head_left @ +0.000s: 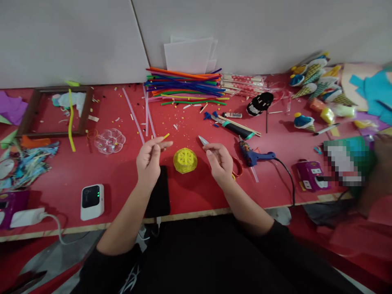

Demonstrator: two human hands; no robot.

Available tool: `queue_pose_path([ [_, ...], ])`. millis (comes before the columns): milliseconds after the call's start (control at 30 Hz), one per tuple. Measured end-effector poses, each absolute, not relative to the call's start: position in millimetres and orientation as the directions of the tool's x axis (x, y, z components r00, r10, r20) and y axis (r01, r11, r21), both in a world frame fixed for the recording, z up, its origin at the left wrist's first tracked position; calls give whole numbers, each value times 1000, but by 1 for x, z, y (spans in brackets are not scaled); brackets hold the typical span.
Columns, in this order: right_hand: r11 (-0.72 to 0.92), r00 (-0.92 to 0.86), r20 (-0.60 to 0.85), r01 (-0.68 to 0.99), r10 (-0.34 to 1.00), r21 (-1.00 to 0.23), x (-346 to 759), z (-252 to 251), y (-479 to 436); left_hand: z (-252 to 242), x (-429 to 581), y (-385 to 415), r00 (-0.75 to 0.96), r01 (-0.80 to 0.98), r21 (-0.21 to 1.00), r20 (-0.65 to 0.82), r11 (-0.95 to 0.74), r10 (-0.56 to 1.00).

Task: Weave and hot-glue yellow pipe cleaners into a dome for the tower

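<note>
A yellow, faceted round piece (185, 160) with a lattice-like top sits on the red table between my hands. To its left, my left hand (149, 158) is closed, thumb against curled fingers, with one finger pointing right. A short, thin yellow strip (166, 136) pokes out past those fingers. My right hand (219, 160) is pinched, thumb to fingertips, on the other side. What it holds, if anything, is too small to make out. Scissors (237, 166) lie beneath the right hand, their red handle and pointed tips showing on either side of it.
A black phone (159, 192) lies by my left forearm. Right of me are a blue glue gun (255, 156) with its cord and a craft knife (235, 129). Bundled colored pipe cleaners (183, 85) lie at the back. A person's arm (379, 175) reaches in at far right.
</note>
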State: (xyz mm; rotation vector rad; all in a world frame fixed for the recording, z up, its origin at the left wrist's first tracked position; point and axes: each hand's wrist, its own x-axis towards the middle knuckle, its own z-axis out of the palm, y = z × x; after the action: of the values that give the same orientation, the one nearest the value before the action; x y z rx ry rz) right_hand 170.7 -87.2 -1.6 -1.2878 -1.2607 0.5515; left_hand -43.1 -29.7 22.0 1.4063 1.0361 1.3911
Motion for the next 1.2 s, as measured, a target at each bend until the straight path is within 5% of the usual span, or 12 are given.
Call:
queue_pose_path([
  [267, 254, 258, 352, 346, 900, -903, 169, -5, -86, 13, -40, -27, 442, 176, 802, 454, -571, 774],
  [733, 349, 134, 457, 472, 879, -809, 162, -6, -82, 2, -32, -34, 376, 212, 794, 472, -570, 797],
  [1200, 463, 47, 525, 409, 850, -786, 155, -2, -91, -2, -38, -42, 346, 125, 872, 409, -474, 844],
])
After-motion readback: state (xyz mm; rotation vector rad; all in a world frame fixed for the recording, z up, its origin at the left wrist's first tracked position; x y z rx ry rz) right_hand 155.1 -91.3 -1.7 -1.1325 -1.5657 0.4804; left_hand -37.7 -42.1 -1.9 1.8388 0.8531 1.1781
